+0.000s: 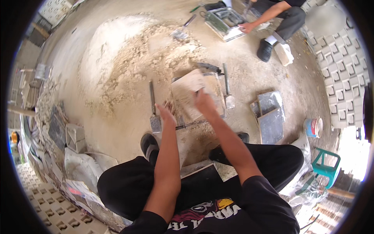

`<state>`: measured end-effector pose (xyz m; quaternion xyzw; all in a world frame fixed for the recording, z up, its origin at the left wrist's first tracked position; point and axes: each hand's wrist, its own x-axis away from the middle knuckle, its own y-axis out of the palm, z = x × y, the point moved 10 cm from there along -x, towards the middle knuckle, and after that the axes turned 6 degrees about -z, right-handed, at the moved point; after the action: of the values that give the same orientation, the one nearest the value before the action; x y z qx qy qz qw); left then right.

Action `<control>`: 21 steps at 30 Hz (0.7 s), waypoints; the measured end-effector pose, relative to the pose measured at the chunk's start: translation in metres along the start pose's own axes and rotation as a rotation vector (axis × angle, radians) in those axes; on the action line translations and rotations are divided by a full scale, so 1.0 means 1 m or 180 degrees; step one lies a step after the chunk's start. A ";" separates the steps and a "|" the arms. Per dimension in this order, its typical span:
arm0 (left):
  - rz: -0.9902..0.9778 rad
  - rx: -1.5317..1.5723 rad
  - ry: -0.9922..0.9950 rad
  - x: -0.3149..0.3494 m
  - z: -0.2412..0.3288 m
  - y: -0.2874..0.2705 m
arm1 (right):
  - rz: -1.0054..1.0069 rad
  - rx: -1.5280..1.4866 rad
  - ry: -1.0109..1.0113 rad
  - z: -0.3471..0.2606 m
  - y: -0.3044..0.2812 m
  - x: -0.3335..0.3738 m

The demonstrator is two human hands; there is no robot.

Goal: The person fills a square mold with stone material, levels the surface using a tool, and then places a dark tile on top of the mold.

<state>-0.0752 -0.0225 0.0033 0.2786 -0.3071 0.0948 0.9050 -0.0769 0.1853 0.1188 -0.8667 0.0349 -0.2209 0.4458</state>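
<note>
The person sits with knees apart, and both bare hands work over the floor in the middle. The right hand [204, 104] is at the pale square slab [187, 86], over its right part; it is blurred, so I cannot tell whether its fingers are closed on something. The left hand [167, 113] is open, with the fingers apart from each other, near the left side of the slab; I cannot tell if it touches anything. The slab lies a little turned upon a dark-edged square base [215, 86]. To the left of this base lies a flat-bladed trowel [154, 123], and to the right a smaller trowel [229, 99]. At the far edge of the base there is a dark curved tool [209, 67]. Farther, to the left, spreads a heap of whitish powder [117, 43]. On the right side are grey plates [271, 126], overlapping, and a small bucket [313, 128]. At the far right a co-worker's hand [246, 27] is beside a metal mould [222, 19].
</note>
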 end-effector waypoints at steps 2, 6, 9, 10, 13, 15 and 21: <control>-0.0205 -0.0025 0.0101 -0.008 0.004 0.010 | 0.0675 0.0413 -0.0590 0.011 -0.032 -0.001; -0.0676 -0.0438 0.0319 -0.011 0.001 0.044 | 0.1261 -0.0353 0.0250 0.076 -0.072 -0.001; -0.0406 -0.1438 0.0152 -0.013 -0.019 0.036 | 0.1031 -0.0515 0.0374 0.080 -0.079 -0.009; -0.0216 -0.1860 0.0038 -0.014 -0.021 0.030 | 0.0869 -0.0603 0.0422 0.072 -0.081 -0.011; -0.0398 -0.0886 0.0115 -0.014 -0.012 0.040 | 0.0161 -0.1065 0.0666 0.039 -0.071 -0.022; -0.0354 -0.0386 0.0138 -0.020 -0.002 0.037 | 0.0142 -0.0989 0.0451 0.014 -0.064 -0.033; 0.0739 0.0797 0.0732 -0.047 0.069 -0.031 | -0.0626 -0.2169 -0.0113 -0.108 0.015 -0.084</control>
<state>-0.1366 -0.0873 0.0065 0.3389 -0.2176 0.2670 0.8755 -0.1949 0.1167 0.1321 -0.9686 0.0153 -0.2234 0.1082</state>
